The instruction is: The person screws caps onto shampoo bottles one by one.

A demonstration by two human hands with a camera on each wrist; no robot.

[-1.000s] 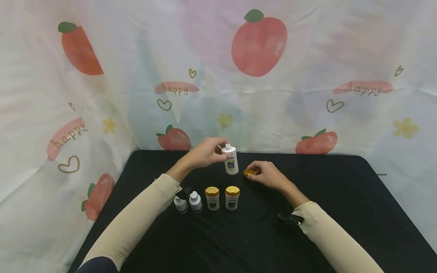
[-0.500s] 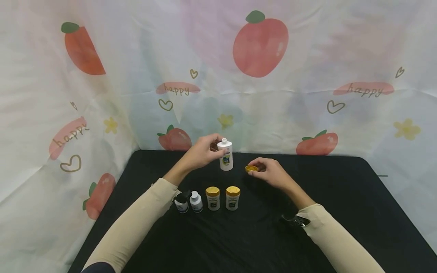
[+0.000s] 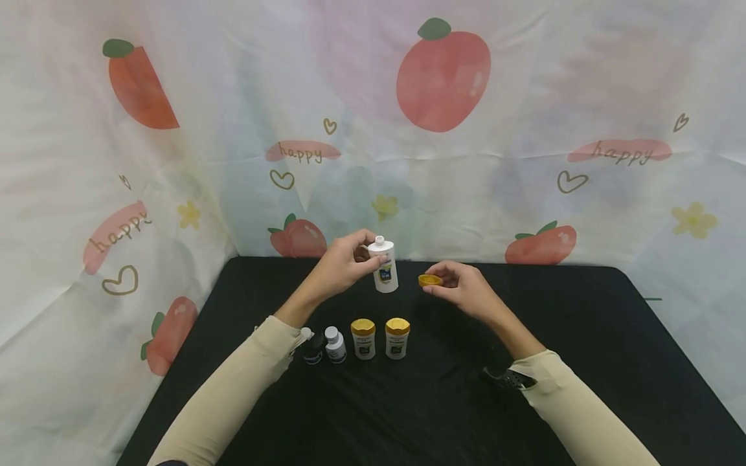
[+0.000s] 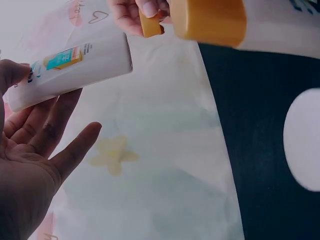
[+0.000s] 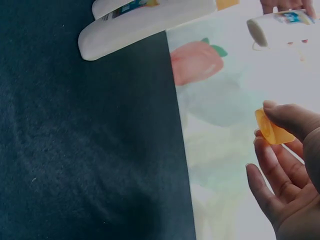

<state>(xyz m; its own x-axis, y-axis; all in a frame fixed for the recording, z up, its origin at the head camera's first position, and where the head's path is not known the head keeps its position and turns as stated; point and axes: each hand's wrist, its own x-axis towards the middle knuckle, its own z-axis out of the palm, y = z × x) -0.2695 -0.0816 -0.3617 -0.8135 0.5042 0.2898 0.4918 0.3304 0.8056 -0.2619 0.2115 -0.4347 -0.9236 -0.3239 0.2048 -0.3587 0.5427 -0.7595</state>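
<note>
Near the table's far edge my left hand (image 3: pixel 344 264) pinches an uncapped white bottle (image 3: pixel 385 275) between thumb and fingers, its bare neck upward. The left wrist view shows the thumb on the bottle (image 4: pixel 75 70) by its coloured label and one finger sticking out free. My right hand (image 3: pixel 464 289), a short way to the right, holds a yellow cap (image 3: pixel 430 280) by thumb and fingertips. In the right wrist view the hollow inside of the cap (image 5: pixel 272 127) shows. Bottle and cap are apart.
Two yellow-capped bottles (image 3: pixel 397 338) stand nearer to me on the black table (image 3: pixel 443 401). Left of them are two small white bottles (image 3: pixel 335 346), one partly covered by the left wrist's dark camera. A printed fabric curtain (image 3: pixel 501 97) hangs behind the table.
My left hand has drawn the bottle slightly left and up. The right hand has lifted the cap a little, and its hollow side has turned.
</note>
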